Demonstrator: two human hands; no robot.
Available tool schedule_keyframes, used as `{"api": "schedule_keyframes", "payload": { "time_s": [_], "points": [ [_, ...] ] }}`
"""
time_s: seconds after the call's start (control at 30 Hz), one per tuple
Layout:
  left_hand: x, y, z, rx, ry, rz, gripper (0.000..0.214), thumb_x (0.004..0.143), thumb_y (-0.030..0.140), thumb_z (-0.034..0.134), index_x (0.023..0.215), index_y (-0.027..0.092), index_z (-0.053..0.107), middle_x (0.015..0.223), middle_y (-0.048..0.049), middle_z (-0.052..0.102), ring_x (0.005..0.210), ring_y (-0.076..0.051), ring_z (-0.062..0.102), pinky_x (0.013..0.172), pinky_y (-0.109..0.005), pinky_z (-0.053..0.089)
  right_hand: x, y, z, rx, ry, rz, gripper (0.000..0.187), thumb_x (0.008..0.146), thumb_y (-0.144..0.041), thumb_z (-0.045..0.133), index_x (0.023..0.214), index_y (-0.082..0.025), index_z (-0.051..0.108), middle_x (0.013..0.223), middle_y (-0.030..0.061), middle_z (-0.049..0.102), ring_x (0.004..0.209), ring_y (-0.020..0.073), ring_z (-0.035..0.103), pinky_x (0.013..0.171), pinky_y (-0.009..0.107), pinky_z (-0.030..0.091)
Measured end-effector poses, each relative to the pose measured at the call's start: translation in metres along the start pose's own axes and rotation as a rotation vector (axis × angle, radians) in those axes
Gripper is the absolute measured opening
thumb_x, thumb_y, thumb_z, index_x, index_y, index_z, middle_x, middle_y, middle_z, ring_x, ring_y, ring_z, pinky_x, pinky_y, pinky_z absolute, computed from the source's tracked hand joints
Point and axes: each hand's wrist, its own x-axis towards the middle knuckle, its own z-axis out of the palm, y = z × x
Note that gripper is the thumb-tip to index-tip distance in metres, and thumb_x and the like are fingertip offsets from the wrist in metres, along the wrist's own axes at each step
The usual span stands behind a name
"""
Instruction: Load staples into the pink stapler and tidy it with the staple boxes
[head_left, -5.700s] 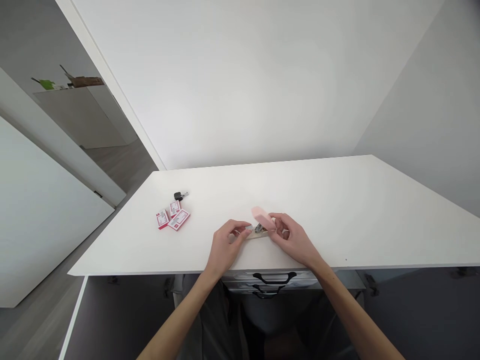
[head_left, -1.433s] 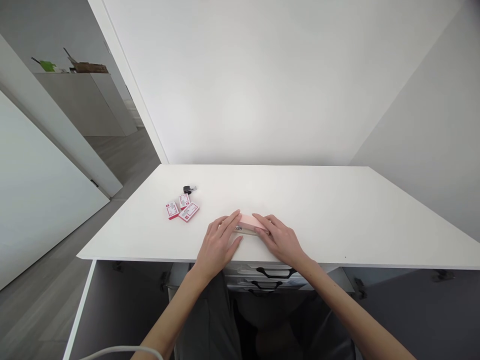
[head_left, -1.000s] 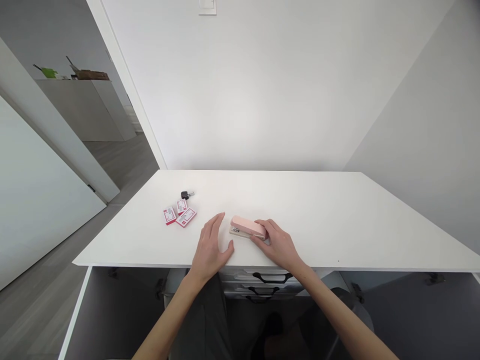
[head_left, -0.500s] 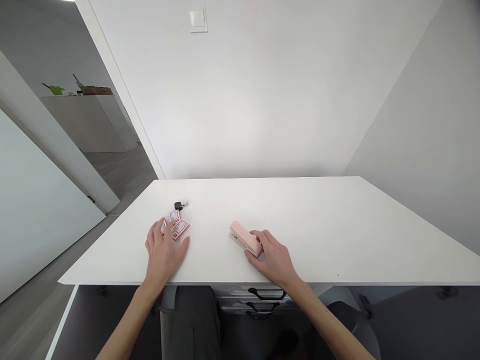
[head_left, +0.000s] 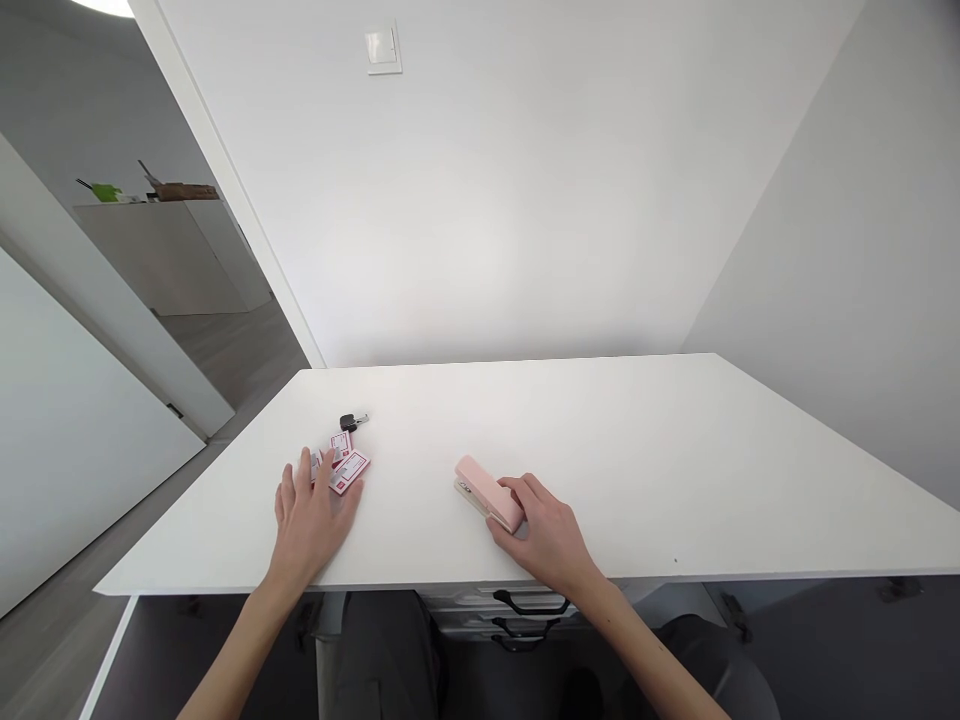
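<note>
A pink stapler (head_left: 486, 492) lies closed on the white table (head_left: 637, 450), near its front edge. My right hand (head_left: 546, 532) grips the stapler's near end, fingers curled round it. My left hand (head_left: 309, 508) lies flat with its fingers spread, and the fingertips touch a cluster of small red-and-white staple boxes (head_left: 345, 468) at the left of the table. One box is partly hidden under those fingers.
A small black staple remover (head_left: 351, 421) lies just beyond the boxes. Drawers with black handles (head_left: 534, 603) sit under the table's front edge. A light switch (head_left: 382, 47) hangs on the wall. A doorway opens at the left.
My left hand left the stapler and moved left onto the staple boxes. The stapler was shut earlier, and my right hand has turned it and drawn it slightly nearer.
</note>
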Motion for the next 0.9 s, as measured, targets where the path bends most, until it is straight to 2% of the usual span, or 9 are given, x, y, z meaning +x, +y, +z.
{"api": "schedule_keyframes", "payload": {
  "time_s": [0.17, 0.3, 0.43, 0.53, 0.63, 0.73, 0.8, 0.9],
  "points": [
    [0.005, -0.001, 0.001, 0.024, -0.025, 0.012, 0.072, 0.099, 0.057, 0.041, 0.161, 0.021, 0.034, 0.171, -0.0141, 0.020, 0.155, -0.046, 0.017, 0.121, -0.065, 0.023, 0.001, -0.003, -0.002, 0.006, -0.002, 0.025, 0.033, 0.089, -0.031, 0.062, 0.121, -0.025, 0.059, 0.107, 0.0035, 0.066, 0.081, 0.0201, 0.067, 0.067, 0.033, 0.051],
    [0.005, 0.000, 0.001, 0.064, -0.048, 0.048, 0.064, 0.102, 0.055, 0.037, 0.156, 0.022, 0.044, 0.172, -0.0105, 0.020, 0.157, -0.044, 0.014, 0.123, -0.064, 0.021, 0.001, -0.004, -0.002, 0.018, 0.006, 0.042, 0.033, 0.089, -0.030, 0.061, 0.121, -0.025, 0.059, 0.105, 0.0030, 0.066, 0.077, 0.0189, 0.065, 0.064, 0.032, 0.049],
    [0.000, 0.001, 0.000, 0.074, -0.006, 0.180, 0.058, 0.103, 0.052, 0.035, 0.148, 0.020, 0.054, 0.172, -0.0086, 0.020, 0.158, -0.042, 0.010, 0.124, -0.064, 0.020, 0.001, -0.002, 0.001, 0.030, 0.019, 0.046, 0.036, 0.088, -0.030, 0.060, 0.123, -0.025, 0.058, 0.105, 0.0039, 0.066, 0.080, 0.0205, 0.065, 0.066, 0.033, 0.050],
    [-0.008, 0.006, 0.001, 0.048, 0.033, 0.283, 0.054, 0.103, 0.051, 0.038, 0.144, 0.020, 0.056, 0.171, -0.0099, 0.022, 0.158, -0.041, 0.009, 0.123, -0.065, 0.023, 0.000, -0.001, 0.004, 0.007, 0.058, 0.050, 0.037, 0.089, -0.029, 0.059, 0.125, -0.024, 0.058, 0.105, 0.0054, 0.068, 0.084, 0.0231, 0.066, 0.071, 0.036, 0.051],
    [-0.019, 0.025, 0.005, -0.006, 0.033, 0.369, 0.052, 0.102, 0.050, 0.044, 0.144, 0.022, 0.055, 0.169, -0.0113, 0.029, 0.156, -0.042, 0.019, 0.120, -0.064, 0.031, 0.000, 0.000, 0.007, -0.035, 0.127, 0.105, 0.038, 0.089, -0.028, 0.057, 0.127, -0.023, 0.059, 0.105, 0.0078, 0.070, 0.089, 0.0266, 0.066, 0.076, 0.039, 0.052],
    [-0.032, 0.057, 0.010, -0.053, -0.021, 0.453, 0.052, 0.101, 0.049, 0.048, 0.145, 0.023, 0.053, 0.164, -0.0146, 0.037, 0.147, -0.041, 0.037, 0.115, -0.063, 0.038, 0.000, 0.000, 0.007, -0.054, 0.176, 0.155, 0.044, 0.090, -0.030, 0.058, 0.133, -0.021, 0.056, 0.111, 0.0107, 0.071, 0.097, 0.0301, 0.067, 0.084, 0.044, 0.052],
    [-0.041, 0.081, 0.010, -0.098, -0.079, 0.488, 0.055, 0.101, 0.049, 0.050, 0.149, 0.023, 0.049, 0.161, -0.0159, 0.039, 0.142, -0.041, 0.042, 0.112, -0.062, 0.042, 0.000, -0.001, 0.005, -0.029, 0.165, 0.149, 0.053, 0.089, -0.034, 0.060, 0.140, -0.021, 0.052, 0.111, 0.0106, 0.071, 0.095, 0.0296, 0.067, 0.088, 0.046, 0.052],
    [-0.052, 0.108, 0.005, -0.239, -0.210, 0.545, 0.071, 0.097, 0.050, 0.058, 0.159, 0.027, 0.033, 0.159, -0.0163, 0.035, 0.129, -0.034, 0.053, 0.105, -0.055, 0.050, 0.001, -0.004, -0.001, 0.088, 0.088, 0.136, 0.062, 0.088, -0.039, 0.064, 0.145, -0.021, 0.046, 0.094, 0.0046, 0.069, 0.082, 0.0242, 0.065, 0.083, 0.042, 0.053]
  ]
}}
